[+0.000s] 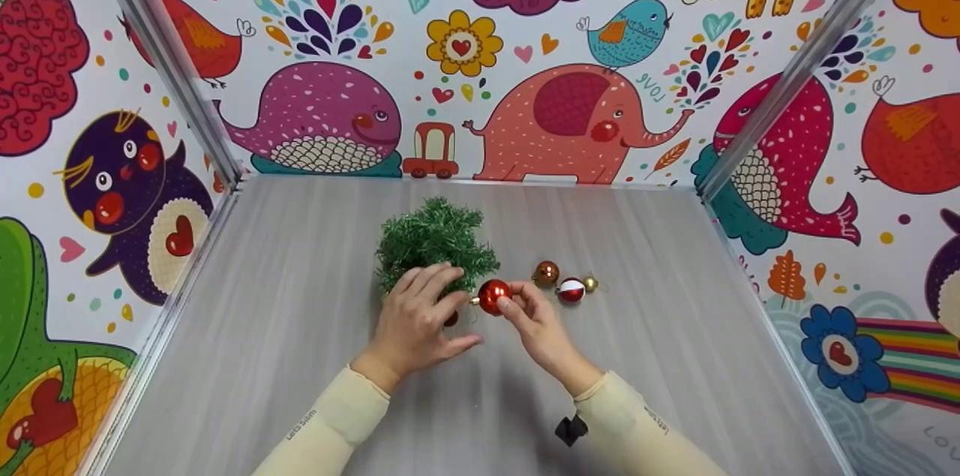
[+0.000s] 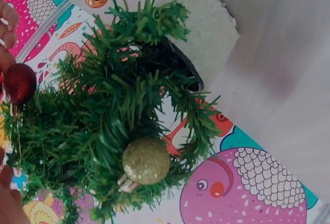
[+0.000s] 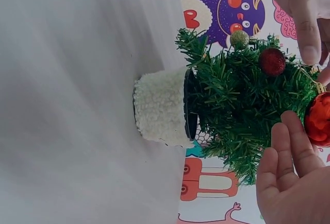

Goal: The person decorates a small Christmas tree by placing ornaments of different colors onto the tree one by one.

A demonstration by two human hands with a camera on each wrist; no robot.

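Observation:
A small artificial Christmas tree (image 1: 431, 236) stands on the table, its pot (image 3: 161, 106) wrapped in white fluffy material. My right hand (image 1: 544, 329) holds a shiny red Christmas ball (image 1: 495, 296) between thumb and fingers, with its gold cap towards the tree. My left hand (image 1: 420, 322) is over the tree's near side, thumb apart from the fingers and close to that cap. On the branches hang a glittery dark red ball (image 3: 272, 62) and a glittery gold ball (image 2: 146, 161). In the left wrist view, only parts of the hands show at the left edge.
Right of the tree lie a copper ball (image 1: 546, 273), a red-and-white ball (image 1: 571, 290) and a small gold ball (image 1: 590, 282). A small black object (image 1: 571, 431) is beside my right sleeve. Printed cartoon walls (image 1: 465, 108) with metal posts enclose the grey table (image 1: 300, 356).

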